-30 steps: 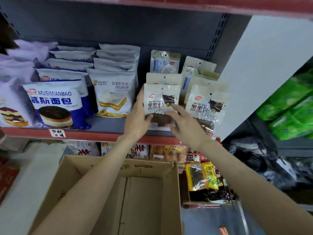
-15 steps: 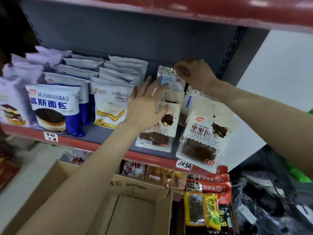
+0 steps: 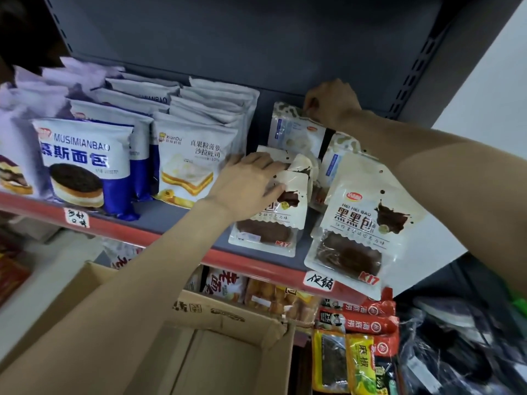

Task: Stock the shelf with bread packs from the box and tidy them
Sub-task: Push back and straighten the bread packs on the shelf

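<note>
Cream-and-brown bread packs stand in two rows on the grey shelf (image 3: 171, 215). My left hand (image 3: 245, 183) lies on the left row, its fingers pressing the tops of the front pack (image 3: 271, 226) and the one behind it. My right hand (image 3: 330, 104) reaches to the back of the shelf and pinches the top edge of the rear pack (image 3: 293, 132). The front pack of the right row (image 3: 362, 223) leans out over the shelf's red edge. The cardboard box (image 3: 216, 352) stands open below, with no packs visible inside.
Blue-and-white bread bags (image 3: 82, 166) and a white toast bag (image 3: 191, 163) fill the shelf's left half. Snack packs (image 3: 356, 337) crowd the lower shelf at right. A white wall panel (image 3: 484, 109) closes the right side.
The view has come closer to the shelf. My left hand slid from the front pack's face up onto the pack tops. My right hand stays at the rear pack's top edge.
</note>
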